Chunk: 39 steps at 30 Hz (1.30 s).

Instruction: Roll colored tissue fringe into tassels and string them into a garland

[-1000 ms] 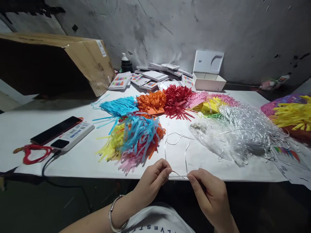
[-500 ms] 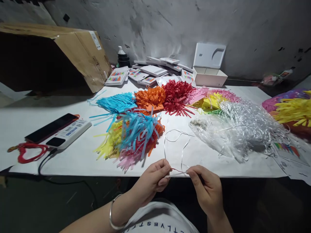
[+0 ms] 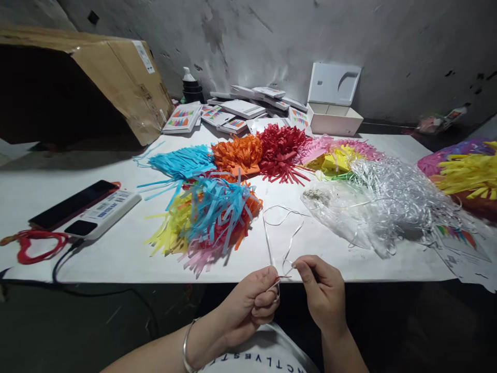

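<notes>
A thin white ribbon (image 3: 268,233) runs from the table down to my hands at the front edge. My left hand (image 3: 262,298) is closed on the ribbon, with a short red strand (image 3: 284,277) sticking out of its fingertips. Just right of it, my right hand (image 3: 320,290) pinches a length of the same white ribbon between thumb and forefinger. A bundle of blue, yellow, pink and red paper tassels (image 3: 217,212) lies behind and left of my hands. The ribbon loops on the table to the right of that bundle.
Blue (image 3: 184,163), orange (image 3: 238,153) and red tassels (image 3: 281,150) lie farther back. At right is a tangled silver ribbon pile (image 3: 399,207). A phone (image 3: 73,204) and a white device (image 3: 108,212) are at left. Behind stand a cardboard box (image 3: 120,83) and an open white box (image 3: 336,122).
My right hand has moved slightly left and up, and its fingertips have left the red strand's end. My left hand has shifted slightly right and down. The view has shifted a little.
</notes>
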Tool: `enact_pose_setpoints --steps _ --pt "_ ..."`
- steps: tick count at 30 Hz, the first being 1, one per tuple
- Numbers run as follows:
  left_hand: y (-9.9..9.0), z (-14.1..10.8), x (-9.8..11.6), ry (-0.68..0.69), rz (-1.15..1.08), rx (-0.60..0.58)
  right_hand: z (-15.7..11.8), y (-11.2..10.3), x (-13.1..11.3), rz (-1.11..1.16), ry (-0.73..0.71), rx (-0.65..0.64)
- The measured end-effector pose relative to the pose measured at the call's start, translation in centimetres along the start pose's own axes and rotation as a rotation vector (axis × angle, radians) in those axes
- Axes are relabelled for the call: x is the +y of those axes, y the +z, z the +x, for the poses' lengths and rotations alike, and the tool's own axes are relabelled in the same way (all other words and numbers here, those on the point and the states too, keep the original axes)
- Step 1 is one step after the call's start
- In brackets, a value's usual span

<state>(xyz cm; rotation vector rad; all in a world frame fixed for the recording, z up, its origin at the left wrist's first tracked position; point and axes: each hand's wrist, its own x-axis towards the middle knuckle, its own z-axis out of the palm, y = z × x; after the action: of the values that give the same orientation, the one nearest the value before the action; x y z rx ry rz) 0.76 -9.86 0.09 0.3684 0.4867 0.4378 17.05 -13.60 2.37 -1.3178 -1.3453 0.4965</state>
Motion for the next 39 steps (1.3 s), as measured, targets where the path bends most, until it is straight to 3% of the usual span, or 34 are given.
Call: enact_pose_setpoints --steps 10,16,19,26,33,36,39 --pt "0.4 -0.7 0.2 -0.075 -0.025 -0.066 0.3 1.1 1.2 0.03 0.117 -0.021" --pt "-0.2 -0.4 1.0 0.105 -0.038 -0.001 -1.5 2.5 2.5 0.088 0.228 -0.176" --pt "-0.4 -0.1 1.5 0.159 0.032 0.085 -2.7 2.9 3.0 0.045 0.177 -0.216" --pt "0.1 0.5 0.9 0.203 0.28 0.085 -2.4 1.7 2.0 0.027 -0.092 -0.016" --pt "0.2 0.6 1.9 0.382 0.563 0.054 -1.9 2.2 1.2 0.151 0.021 0.144" --pt "0.7 0.7 2.8 0.375 0.803 -0.019 -1.8 2.3 1.0 0.177 0.017 0.11" --pt "1.0 0.9 4.1 0.358 1.029 -0.034 -1.3 1.7 0.9 0.184 0.009 0.179"
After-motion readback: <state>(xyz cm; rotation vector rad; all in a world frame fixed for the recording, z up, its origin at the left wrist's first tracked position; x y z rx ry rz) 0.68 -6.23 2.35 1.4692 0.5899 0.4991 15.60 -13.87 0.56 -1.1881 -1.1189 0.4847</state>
